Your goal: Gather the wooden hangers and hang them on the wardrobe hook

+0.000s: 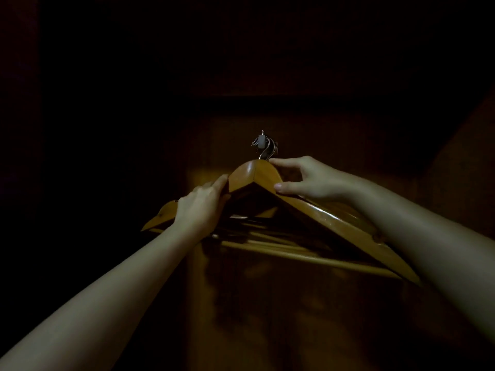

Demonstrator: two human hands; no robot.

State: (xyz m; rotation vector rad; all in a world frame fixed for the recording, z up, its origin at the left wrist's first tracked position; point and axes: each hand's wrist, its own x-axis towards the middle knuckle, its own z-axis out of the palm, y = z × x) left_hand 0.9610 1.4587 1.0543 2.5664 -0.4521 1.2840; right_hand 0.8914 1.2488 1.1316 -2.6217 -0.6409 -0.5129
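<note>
right hand point(310, 180) pinches the front one of the wooden hangers point(332, 223) just right of its apex, forefinger on the top edge, thumb against the lower edge. left hand point(203, 207) is curled round the left shoulder of the bunch, just left of the apex. so both hands are grasping and neither is released. several hangers are stacked face to face, their crossbars point(308, 257) fanned slightly behind the front one. long axis of the bunch runs left to right across my view, with the right end nearer the camera and lower in frame. key relation: the wire necks point(265, 153) rise from the apex between my two hands, and the wardrobe hook point(261, 142) sits directly above them, touching or nearly so. the right forefinger is the nearer to it, just beside the necks. light is very poor; i cannot tell whether every neck is already seated over the hook or some only lean on it. judgement: final seating step, task near done. next i would lower the bunch gently and ease both grips only once the weight hangs. risk: one neck slips off and a hanger drops down the wardrobe panel point(294, 303).
</note>
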